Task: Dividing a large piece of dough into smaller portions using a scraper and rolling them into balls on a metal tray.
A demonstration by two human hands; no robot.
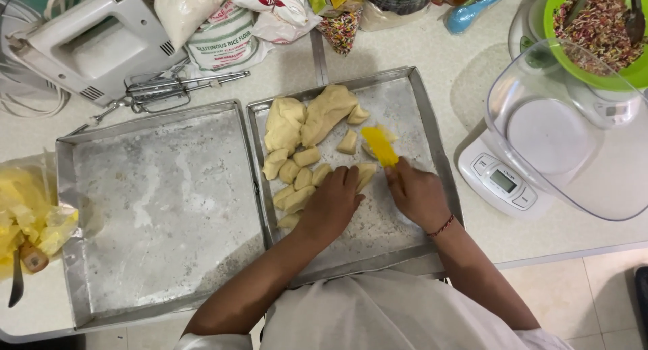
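Fingers of my right hand [418,191] pinch a yellow scraper [379,145]; my left hand [334,200] curls over a dough piece [365,175] on the floured metal tray [432,137]. Beyond, I see soft white flour bags [223,43] bearing green labels.

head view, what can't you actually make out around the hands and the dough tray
- Dough under the left hand: head view, the palm covers what the fingers press.
- Grip of the right hand on the yellow scraper: head view, the hand's back hides the fingers and the handle.
- Near rim of the dough tray: head view, forearms and the white garment cover part of it.
- Green bowl: cut off by the top and right edges.
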